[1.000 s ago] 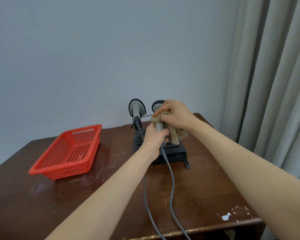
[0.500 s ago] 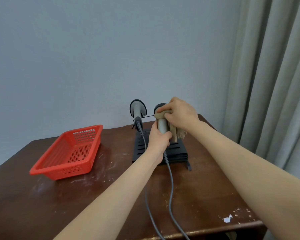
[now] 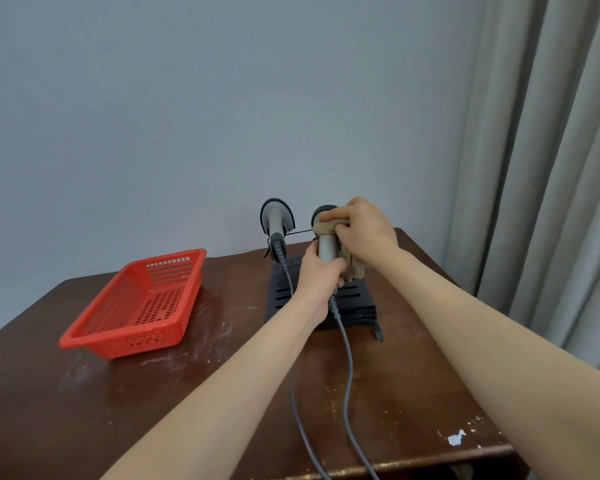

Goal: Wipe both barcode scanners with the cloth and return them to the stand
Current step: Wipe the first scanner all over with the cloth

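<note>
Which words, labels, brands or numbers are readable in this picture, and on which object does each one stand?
No text can be read in this picture.
Left scanner, on the stand: no label visible.
Held scanner, gripped by the left hand, with the right hand holding the cloth on it: no marking visible.
Red basket: only holes, no print.

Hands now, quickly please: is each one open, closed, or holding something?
Left hand: closed around the handle of a scanner.
Right hand: holding the cloth against that scanner's head.
</note>
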Demonstrator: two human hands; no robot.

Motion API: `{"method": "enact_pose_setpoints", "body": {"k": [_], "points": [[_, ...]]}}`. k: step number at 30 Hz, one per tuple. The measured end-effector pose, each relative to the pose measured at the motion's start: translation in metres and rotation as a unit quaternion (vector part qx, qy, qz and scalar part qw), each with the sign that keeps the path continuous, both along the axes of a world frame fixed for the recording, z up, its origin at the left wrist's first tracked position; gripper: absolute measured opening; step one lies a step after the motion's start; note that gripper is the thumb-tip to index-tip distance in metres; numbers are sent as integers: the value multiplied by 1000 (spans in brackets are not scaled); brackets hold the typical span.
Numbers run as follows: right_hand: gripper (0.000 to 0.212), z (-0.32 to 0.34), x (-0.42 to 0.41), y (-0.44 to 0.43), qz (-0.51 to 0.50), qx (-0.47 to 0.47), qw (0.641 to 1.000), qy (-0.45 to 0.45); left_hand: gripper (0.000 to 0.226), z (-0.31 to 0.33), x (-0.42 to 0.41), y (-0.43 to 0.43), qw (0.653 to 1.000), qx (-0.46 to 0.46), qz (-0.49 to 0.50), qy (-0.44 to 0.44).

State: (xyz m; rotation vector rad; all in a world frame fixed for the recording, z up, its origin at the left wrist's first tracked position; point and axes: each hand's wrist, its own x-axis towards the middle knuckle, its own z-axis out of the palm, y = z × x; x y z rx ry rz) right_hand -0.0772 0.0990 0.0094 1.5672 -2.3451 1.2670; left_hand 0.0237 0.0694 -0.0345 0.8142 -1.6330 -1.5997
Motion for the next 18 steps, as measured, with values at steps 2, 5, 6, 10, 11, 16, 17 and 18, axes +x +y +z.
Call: {"method": "enact_pose_setpoints", "body": {"k": [2, 5, 6, 10, 11, 16, 17, 18], "points": [[39, -1, 4, 3, 70, 11, 997, -30, 22, 1, 1, -1, 1000, 18, 6, 9], [35, 3, 14, 11, 171, 41, 981, -87, 19, 0, 3, -6, 998, 52, 18, 28], [34, 4, 14, 11, 169, 43, 981, -84, 19, -1, 4, -7, 998, 58, 16, 32], [38, 7, 2, 2, 32, 7, 999, -12, 23, 1, 8, -2, 992, 96, -28, 71], [39, 6, -1, 1, 13, -2, 1000, -8, 23, 2, 7, -2, 989, 116, -34, 89], [39, -2, 5, 10, 154, 13, 980, -122, 14, 7, 7, -3, 933, 283, -52, 216], [37, -1, 5, 13, 176, 25, 971, -158, 12, 7, 8, -4, 924, 301, -52, 230], [34, -1, 3, 14, 174, 34, 969, -171, 11, 7, 9, -5, 921, 309, -47, 232]]}}
